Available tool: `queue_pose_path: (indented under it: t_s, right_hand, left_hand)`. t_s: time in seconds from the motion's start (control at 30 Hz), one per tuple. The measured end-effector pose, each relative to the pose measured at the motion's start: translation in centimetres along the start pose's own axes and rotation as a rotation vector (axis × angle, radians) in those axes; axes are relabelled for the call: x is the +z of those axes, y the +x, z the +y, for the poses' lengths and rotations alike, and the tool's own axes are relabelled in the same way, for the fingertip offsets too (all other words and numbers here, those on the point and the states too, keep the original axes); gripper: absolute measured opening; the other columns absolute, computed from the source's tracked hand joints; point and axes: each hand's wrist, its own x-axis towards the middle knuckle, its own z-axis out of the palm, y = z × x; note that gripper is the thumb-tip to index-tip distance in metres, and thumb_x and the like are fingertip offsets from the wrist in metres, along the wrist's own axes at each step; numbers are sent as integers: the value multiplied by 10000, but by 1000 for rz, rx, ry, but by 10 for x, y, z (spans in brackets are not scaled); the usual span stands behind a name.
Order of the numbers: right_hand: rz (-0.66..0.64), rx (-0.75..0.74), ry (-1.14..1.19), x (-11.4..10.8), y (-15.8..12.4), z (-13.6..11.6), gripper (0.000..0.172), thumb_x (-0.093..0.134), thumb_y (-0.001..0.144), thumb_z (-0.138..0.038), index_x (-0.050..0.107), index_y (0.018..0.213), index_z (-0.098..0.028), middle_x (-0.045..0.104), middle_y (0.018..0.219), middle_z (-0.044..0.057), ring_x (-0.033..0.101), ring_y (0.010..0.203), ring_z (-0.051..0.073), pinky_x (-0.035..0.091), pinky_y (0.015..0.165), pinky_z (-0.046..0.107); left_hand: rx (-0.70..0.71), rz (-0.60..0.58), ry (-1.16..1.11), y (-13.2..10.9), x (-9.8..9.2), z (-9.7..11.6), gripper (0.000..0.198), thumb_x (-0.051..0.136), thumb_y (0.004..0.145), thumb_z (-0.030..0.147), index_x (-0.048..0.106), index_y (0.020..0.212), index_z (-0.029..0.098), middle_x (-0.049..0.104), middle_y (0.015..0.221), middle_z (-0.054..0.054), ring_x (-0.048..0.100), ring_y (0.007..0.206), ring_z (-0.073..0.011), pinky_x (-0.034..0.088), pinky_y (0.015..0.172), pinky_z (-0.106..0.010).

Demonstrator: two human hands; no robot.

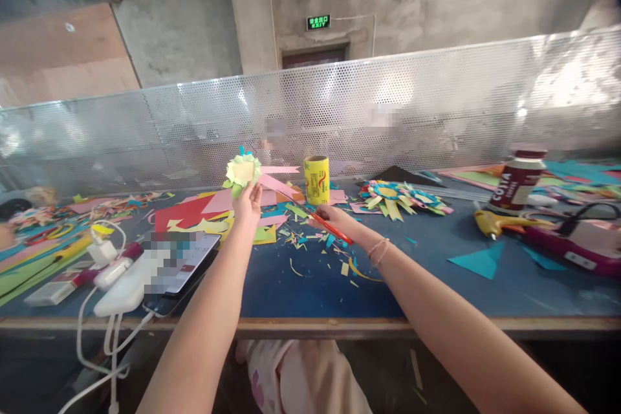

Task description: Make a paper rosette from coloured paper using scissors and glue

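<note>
My left hand (247, 202) is raised over the blue table (301, 284) and pinches a paper flower (242, 171) with pale yellow petals, green leaves and a pink strip trailing to the right. My right hand (334, 215) rests lower, to the right, closed around red-handled scissors (332, 228) whose tip points toward the pink strip. Small paper scraps (315, 242) lie under both hands.
A yellow roll (317, 179) stands behind the hands. Finished paper flowers (400, 197) lie at the right, then a brown bottle (518, 180), a yellow glue gun (495, 223) and a purple tool (577, 249). A phone (182, 262), power bank and cables sit at the left. A perforated metal screen (436, 103) backs the table.
</note>
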Motion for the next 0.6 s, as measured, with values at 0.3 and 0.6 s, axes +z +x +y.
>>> queue_pose_path:
  t_s: [0.3, 0.6]
  right_hand:
    - [30, 27, -68, 6, 1, -2, 450, 553, 732, -622, 408, 628, -209, 440, 541, -16, 411, 498, 117, 293, 487, 274]
    - [-5, 16, -59, 7, -1, -8, 379, 490, 808, -525, 364, 623, -218, 464, 549, -7, 434, 499, 119, 320, 490, 279]
  left_hand:
    - [-5, 1, 0, 1, 0, 1, 100, 574, 799, 34, 597, 791, 131, 648, 717, -16, 658, 686, -79, 553, 743, -190]
    - [-3, 12, 10, 1, 0, 0, 100, 586, 791, 34, 597, 782, 133, 646, 716, -14, 661, 692, -79, 550, 758, -190]
